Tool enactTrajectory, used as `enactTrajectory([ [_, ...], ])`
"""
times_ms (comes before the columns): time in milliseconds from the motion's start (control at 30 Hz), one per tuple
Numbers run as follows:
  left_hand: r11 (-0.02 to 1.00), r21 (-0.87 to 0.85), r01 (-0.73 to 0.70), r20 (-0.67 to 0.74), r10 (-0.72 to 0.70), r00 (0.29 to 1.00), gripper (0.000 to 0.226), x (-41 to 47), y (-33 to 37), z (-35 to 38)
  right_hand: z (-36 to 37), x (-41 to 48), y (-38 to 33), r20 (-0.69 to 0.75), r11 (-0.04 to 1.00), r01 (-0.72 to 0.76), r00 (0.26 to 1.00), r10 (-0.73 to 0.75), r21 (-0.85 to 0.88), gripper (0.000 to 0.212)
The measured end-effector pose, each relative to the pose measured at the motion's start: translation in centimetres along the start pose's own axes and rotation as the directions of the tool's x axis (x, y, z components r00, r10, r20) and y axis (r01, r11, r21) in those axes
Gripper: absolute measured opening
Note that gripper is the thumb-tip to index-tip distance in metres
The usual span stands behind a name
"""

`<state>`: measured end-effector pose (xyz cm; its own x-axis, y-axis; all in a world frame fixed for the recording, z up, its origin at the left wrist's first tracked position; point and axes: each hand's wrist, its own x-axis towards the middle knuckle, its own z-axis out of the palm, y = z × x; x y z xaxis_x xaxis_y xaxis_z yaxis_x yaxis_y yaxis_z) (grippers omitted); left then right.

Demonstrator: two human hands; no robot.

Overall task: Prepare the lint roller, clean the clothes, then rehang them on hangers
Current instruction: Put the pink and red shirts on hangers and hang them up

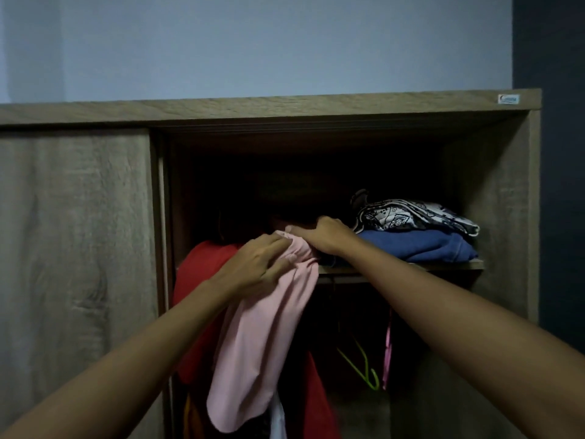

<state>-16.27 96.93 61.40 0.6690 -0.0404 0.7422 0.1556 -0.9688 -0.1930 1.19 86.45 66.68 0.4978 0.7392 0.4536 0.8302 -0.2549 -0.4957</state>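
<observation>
A pale pink garment (259,337) hangs down from the front edge of the wardrobe shelf (411,267), its top bunched at shelf height. My left hand (256,264) grips the bunched top of the pink cloth from the left. My right hand (326,234) is closed over the same top edge from the right, knuckles up, reaching into the dark shelf opening. A red garment (199,280) hangs behind and left of the pink one. No lint roller is visible.
A folded blue garment (421,247) with a black-and-white patterned one (411,215) on top lies on the shelf at right. A green hanger (364,365) and a pink strap (386,353) hang below. The sliding door (72,248) covers the wardrobe's left half.
</observation>
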Motion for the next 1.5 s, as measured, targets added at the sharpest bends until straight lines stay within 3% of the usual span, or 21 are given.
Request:
enactTrajectory([
  [67, 0.997, 0.062, 0.049, -0.005, -0.049, 0.999, 0.040, -0.3, 0.0, -0.5, 0.4, 0.2, -0.2, 0.069, 0.997, 0.016, 0.998, -0.011, -0.073, 0.084],
  [133, 0.970, 0.104, 0.220, -0.013, -0.219, 0.976, 0.039, -0.7, -0.5, -0.9, 1.0, 0.5, -0.3, 0.051, 0.997, 0.024, 0.998, -0.020, -0.072, 0.056],
  [200, 0.881, 0.183, 0.437, 0.057, -0.453, 0.890, 0.041, -0.9, -1.3, -1.4, 1.4, 0.9, -0.5, -0.023, 1.000, 0.017, 1.000, -0.018, -0.014, 0.038],
  [267, 0.818, 0.288, 0.498, 0.162, -0.554, 0.817, 0.046, -1.1, -2.1, -1.6, 1.1, 0.8, -1.0, -0.161, 0.995, 0.065, 0.986, -0.053, 0.072, 0.026],
  [400, 0.819, 0.219, 0.531, 0.194, -0.569, 0.799, 0.044, -1.0, -2.2, -1.7, -1.4, -1.4, -2.3, -0.485, 0.909, 0.361, 0.845, -0.224, 0.209, 0.024],
  [500, 0.796, 0.100, 0.598, 0.152, -0.606, 0.781, 0.042, -0.9, -2.0, -2.0, -2.8, -4.5, -2.2, -0.603, 0.793, 0.551, 0.735, -0.312, 0.262, 0.026],
  [567, 0.776, 0.026, 0.630, 0.145, -0.626, 0.766, 0.051, -0.9, -1.9, -2.3, -2.0, -6.4, -1.1, -0.535, 0.766, 0.601, 0.734, -0.418, 0.227, 0.031],
  [633, 0.755, -0.073, 0.651, 0.137, -0.639, 0.757, 0.064, -0.7, -2.0, -2.8, -0.2, -7.9, 0.7, -0.365, 0.777, 0.613, 0.763, -0.534, 0.145, 0.039],
  [733, 0.719, -0.229, 0.656, 0.119, -0.648, 0.752, 0.070, 0.1, -1.6, -3.1, 2.6, -9.1, 3.1, -0.164, 0.748, 0.663, 0.733, -0.660, -0.048, 0.038],
  [933, 0.782, -0.083, 0.618, 0.225, -0.589, 0.776, 0.097, 1.9, 1.0, -2.2, 4.7, -10.8, 3.5, 0.032, 0.676, 0.730, 0.682, -0.731, -0.101, 0.025],
  [1067, 0.771, -0.160, 0.616, 0.241, -0.575, 0.782, 0.065, 3.0, 1.5, -2.2, 3.9, -11.1, 3.2, 0.184, 0.706, 0.707, 0.699, -0.691, -0.037, 0.020],
  [1167, 0.809, -0.150, 0.568, 0.222, -0.532, 0.817, 0.058, 3.1, 2.0, -2.4, 2.3, -11.1, 2.6, 0.245, 0.766, 0.641, 0.736, -0.631, 0.047, 0.023],
  [1233, 0.843, -0.151, 0.516, 0.162, -0.494, 0.855, 0.055, 2.7, 2.3, -2.3, 0.8, -10.7, 1.9, 0.149, 0.806, 0.573, 0.792, -0.592, 0.150, 0.022],
  [1367, 0.869, -0.243, 0.430, 0.152, -0.404, 0.902, 0.051, 0.8, 2.4, -2.2, -2.1, -7.6, 1.0, -0.295, 0.876, 0.467, 0.860, -0.417, 0.124, 0.009],
  [1400, 0.868, -0.256, 0.425, 0.168, -0.393, 0.904, 0.052, 0.5, 2.3, -2.3, -2.6, -6.8, 0.8, -0.315, 0.909, 0.404, 0.881, -0.354, 0.108, 0.013],
  [1500, 0.884, -0.212, 0.416, 0.201, -0.377, 0.904, 0.067, -0.1, 2.3, -2.3, -3.1, -5.2, -0.3, -0.137, 0.963, 0.266, 0.954, -0.268, -0.033, 0.075],
])
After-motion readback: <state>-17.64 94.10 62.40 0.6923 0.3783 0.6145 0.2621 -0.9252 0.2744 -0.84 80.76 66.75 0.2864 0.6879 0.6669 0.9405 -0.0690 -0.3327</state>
